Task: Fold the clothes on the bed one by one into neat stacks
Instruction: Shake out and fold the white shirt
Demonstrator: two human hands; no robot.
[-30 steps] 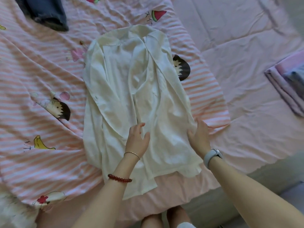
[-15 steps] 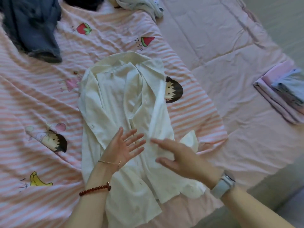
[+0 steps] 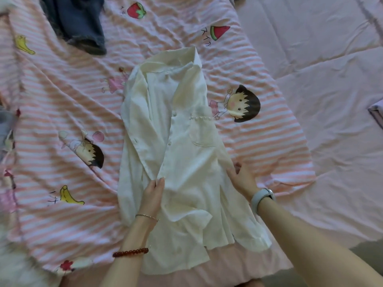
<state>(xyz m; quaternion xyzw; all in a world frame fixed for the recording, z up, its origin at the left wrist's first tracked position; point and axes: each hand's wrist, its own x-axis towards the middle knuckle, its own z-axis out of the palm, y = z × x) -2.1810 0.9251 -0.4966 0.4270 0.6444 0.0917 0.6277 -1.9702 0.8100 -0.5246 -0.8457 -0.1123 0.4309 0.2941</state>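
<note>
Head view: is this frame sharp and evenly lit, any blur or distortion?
Head view: soft throughout; white shirt readable, its pale folds low in contrast; lower-left corner smeared; wide-angle bending toward the edges; dim, even pinkish light, no glare; both forearms clear.

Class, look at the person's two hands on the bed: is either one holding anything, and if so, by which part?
Both hands are on the white shirt. The left hand rests on its front panel near the button edge; the right hand is at its right side edge. Whether either grips the cloth cannot be told.
</note>
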